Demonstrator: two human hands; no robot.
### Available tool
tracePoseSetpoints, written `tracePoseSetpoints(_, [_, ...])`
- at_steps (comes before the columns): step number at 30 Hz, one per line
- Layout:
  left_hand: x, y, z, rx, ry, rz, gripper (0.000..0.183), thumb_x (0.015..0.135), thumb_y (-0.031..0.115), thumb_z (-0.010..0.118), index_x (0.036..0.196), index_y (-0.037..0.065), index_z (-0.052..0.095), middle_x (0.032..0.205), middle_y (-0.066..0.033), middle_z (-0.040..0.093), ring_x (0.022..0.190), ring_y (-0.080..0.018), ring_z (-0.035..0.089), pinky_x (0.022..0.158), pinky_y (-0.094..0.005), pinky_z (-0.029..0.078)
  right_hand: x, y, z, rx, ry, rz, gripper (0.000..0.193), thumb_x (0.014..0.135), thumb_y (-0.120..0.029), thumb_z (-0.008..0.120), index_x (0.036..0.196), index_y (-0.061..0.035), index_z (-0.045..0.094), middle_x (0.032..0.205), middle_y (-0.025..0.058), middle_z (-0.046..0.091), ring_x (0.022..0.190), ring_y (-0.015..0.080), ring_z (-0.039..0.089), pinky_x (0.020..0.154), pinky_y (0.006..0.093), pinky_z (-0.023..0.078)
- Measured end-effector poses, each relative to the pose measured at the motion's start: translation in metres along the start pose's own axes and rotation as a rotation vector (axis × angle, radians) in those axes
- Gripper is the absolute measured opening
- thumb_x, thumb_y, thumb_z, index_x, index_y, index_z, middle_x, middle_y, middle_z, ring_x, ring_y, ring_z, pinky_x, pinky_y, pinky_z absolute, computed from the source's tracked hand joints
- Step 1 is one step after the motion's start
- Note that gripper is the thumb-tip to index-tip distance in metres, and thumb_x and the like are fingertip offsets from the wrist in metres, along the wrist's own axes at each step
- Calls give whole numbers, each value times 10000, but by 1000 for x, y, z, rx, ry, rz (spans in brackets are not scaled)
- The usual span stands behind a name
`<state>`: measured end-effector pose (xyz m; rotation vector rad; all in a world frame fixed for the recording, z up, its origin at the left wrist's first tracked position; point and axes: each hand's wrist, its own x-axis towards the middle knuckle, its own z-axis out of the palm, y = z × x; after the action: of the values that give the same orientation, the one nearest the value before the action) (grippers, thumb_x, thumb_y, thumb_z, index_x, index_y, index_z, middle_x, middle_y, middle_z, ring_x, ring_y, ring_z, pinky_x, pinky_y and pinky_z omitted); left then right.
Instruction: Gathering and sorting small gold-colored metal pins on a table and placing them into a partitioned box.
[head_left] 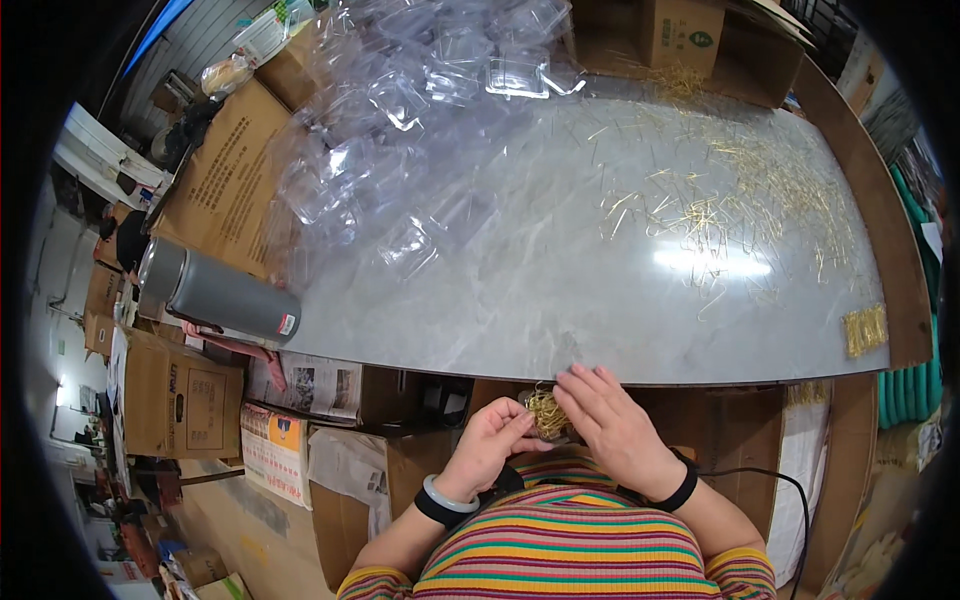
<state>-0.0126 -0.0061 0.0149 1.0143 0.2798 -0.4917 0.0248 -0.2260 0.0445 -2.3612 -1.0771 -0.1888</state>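
the left hand (492,440) pinches a bundle of gold pins (548,413) while the right hand (612,425), fingers loosely spread, cups it steady near the table (560,300) edge.

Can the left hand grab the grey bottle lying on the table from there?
Probably yes. The left hand is busy at a gold clip bundle, but nothing lies between it and the bottle.
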Motion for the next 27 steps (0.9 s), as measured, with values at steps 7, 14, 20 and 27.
tracePoseSetpoints(7, [-18,4,-1,110,-15,34,103,1046,96,531,1031,-4,552,1039,-110,667,923,-179,690,846,-369,616,-16,-4,13,155,106,-16,471,801,11,641,1270,19,603,1355,169,569,1330,357,515,1129,515,410])
tracePoseSetpoints(14, [16,59,20,313,-120,214,119,1042,111,548,1046,-7,566,970,-87,679,836,-159,697,769,-297,577,21,6,-8,148,361,41,402,835,49,641,1233,-4,613,1268,168,607,1237,386,575,1087,536,447])
tracePoseSetpoints(20, [47,76,46,1396,317,628,160,960,151,661,984,4,601,927,-99,677,840,-213,684,761,-365,543,36,25,4,76,384,202,437,824,61,627,1254,-5,589,1309,168,565,1269,394,533,1093,531,432])
tracePoseSetpoints(27, [49,45,37,1693,226,924,490,992,268,552,1424,43,506,1502,-201,438,1340,-433,405,1119,-534,300,38,19,-4,-45,298,287,463,837,15,608,1296,-19,568,1379,159,534,1341,376,470,1150,557,321])
